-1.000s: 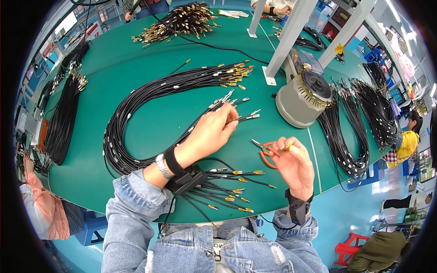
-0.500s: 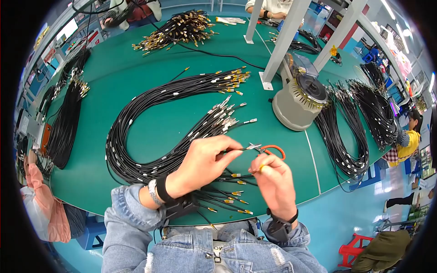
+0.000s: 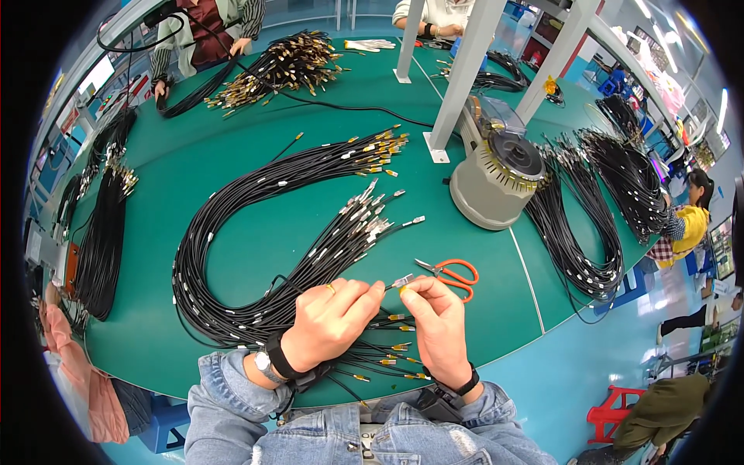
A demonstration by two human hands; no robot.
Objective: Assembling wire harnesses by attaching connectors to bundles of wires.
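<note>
My left hand (image 3: 333, 319), a ring on one finger, is closed around a black cable near its end. The cable's metal-and-clear connector (image 3: 402, 281) sticks out past the fingertips toward my right hand. My right hand (image 3: 440, 318) pinches a small yellow piece (image 3: 403, 289) right beside that connector; its exact kind is too small to tell. Just beyond the right hand, scissors (image 3: 449, 277) with orange handles lie on the green table, blades apart. A curved bundle of black cables (image 3: 203, 260) with white tags lies left of my hands. Several yellow-tipped cable ends (image 3: 395, 347) show beneath them.
A grey round machine (image 3: 496, 182) stands by a metal post (image 3: 463, 85). More cable bundles (image 3: 577, 240) lie right and left (image 3: 105, 240). A heap of connector-ended cables (image 3: 283, 66) is at the back, where a person handles cables (image 3: 194, 93). Others sit around the green table (image 3: 294, 225).
Both hands have come closer together, the right now meeting the connector. The scissors, partly behind the right hand before, show fully. A person at the back left has leaned in over cables.
</note>
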